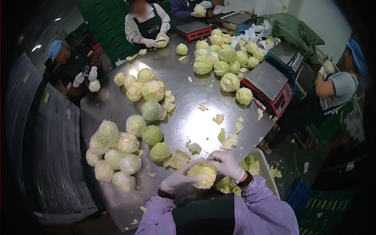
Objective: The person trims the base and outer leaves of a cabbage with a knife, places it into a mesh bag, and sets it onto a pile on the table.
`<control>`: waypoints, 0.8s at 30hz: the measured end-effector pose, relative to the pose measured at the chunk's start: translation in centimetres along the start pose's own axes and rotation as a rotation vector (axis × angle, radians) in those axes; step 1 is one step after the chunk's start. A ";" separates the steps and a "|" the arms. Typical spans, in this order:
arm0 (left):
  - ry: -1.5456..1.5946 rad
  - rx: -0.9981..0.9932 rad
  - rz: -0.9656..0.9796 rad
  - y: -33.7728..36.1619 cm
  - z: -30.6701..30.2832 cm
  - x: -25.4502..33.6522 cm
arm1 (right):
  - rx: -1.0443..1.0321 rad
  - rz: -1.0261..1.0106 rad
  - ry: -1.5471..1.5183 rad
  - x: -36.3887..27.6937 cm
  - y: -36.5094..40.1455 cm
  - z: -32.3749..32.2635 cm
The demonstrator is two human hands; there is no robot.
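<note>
White-gloved left hand (177, 179) cupping pale cabbage (202, 176) between hands — right hand (227, 164) bunched at its upper edge, pinch unclear.

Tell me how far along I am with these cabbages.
Partway, I'd judge. The wrapped heads heaped on your left look done, glossy in plastic. In hand is one pale cabbage, steadied by your left hand with your right hand at its top. Probably left are the bare green heads just beyond your left hand and those beside the red scale.
</note>
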State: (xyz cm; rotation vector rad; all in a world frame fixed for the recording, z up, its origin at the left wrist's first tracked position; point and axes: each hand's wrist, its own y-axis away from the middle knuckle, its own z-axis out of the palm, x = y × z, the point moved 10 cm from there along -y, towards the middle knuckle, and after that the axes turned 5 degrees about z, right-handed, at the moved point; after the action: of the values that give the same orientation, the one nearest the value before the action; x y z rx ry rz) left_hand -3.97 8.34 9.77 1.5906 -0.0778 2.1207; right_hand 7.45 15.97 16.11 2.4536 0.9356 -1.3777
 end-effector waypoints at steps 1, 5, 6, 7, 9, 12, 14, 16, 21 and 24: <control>0.120 -0.041 0.024 0.0 0.7 0.4 | -0.025 0.134 -0.175 1.4 -0.4 0.2; 0.230 -0.053 0.002 0.0 0.5 -1.2 | -0.085 0.491 -0.573 5.4 0.2 1.6; 0.249 -0.041 -0.006 0.2 0.5 -1.1 | -0.108 0.661 -0.718 6.9 1.1 2.4; 0.270 -0.029 -0.017 0.4 0.4 -1.2 | -0.107 0.663 -0.718 7.5 1.1 2.4; 0.337 -0.038 0.045 0.7 0.4 -1.5 | 0.069 0.648 -0.850 9.7 0.9 1.4; 0.591 0.018 0.138 0.8 -0.4 -3.0 | 0.136 0.509 -0.508 11.9 0.9 0.1; 0.782 0.081 0.164 0.7 -1.5 -4.8 | 0.092 0.506 -0.454 11.7 1.4 0.3; 0.953 0.066 0.214 0.5 -1.9 -5.1 | 0.209 0.342 -0.587 10.0 1.2 -0.7; 0.612 0.179 0.307 -1.2 -1.4 -1.9 | -0.376 0.666 -1.085 7.8 4.8 5.1; 0.180 0.292 0.287 -1.3 -1.6 1.0 | -0.189 0.745 -1.198 8.6 4.4 6.6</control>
State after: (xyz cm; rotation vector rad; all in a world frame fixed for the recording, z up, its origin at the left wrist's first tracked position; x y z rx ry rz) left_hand -5.08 10.33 9.88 1.6176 0.0710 2.5884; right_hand 8.59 13.41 4.77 1.1509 -0.1278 -1.8293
